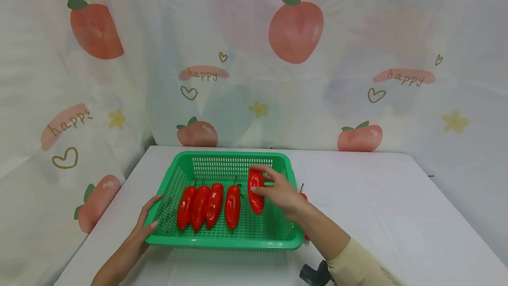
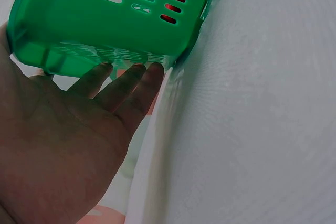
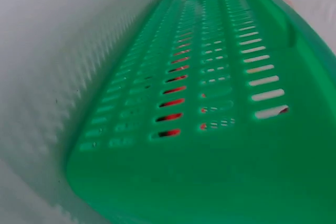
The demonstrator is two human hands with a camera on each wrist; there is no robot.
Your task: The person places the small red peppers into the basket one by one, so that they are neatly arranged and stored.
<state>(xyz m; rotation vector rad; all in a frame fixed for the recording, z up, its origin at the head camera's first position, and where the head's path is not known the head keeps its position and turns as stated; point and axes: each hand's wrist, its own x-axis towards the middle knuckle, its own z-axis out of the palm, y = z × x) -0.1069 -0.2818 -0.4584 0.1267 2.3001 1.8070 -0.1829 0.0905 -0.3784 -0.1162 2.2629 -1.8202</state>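
Note:
In the head view my right hand point(image 1: 279, 190) pinches a glossy red pepper point(image 1: 256, 197) between thumb and fingers, above the right part of a green plastic basket point(image 1: 222, 244). The pepper hangs nearly upright. Several more red peppers point(image 1: 214, 205) lie side by side in the basket's left and middle. At the left rim, my left hand point(image 1: 139, 233) holds the basket, thumb and a finger over the edge. In the left wrist view, other fingers of that hand point(image 2: 68, 129) touch the basket's outer wall point(image 2: 115, 24). The right wrist view shows the slotted long wall point(image 3: 210, 156); my right hand is hidden there.
Another red pepper point(image 1: 304, 197) lies on the table just outside the basket's right side, partly hidden by my right arm. The white-covered table point(image 1: 381, 206) extends to the right. Behind it hangs a printed curtain point(image 1: 246, 34). A black device point(image 1: 315, 273) is at my right sleeve.

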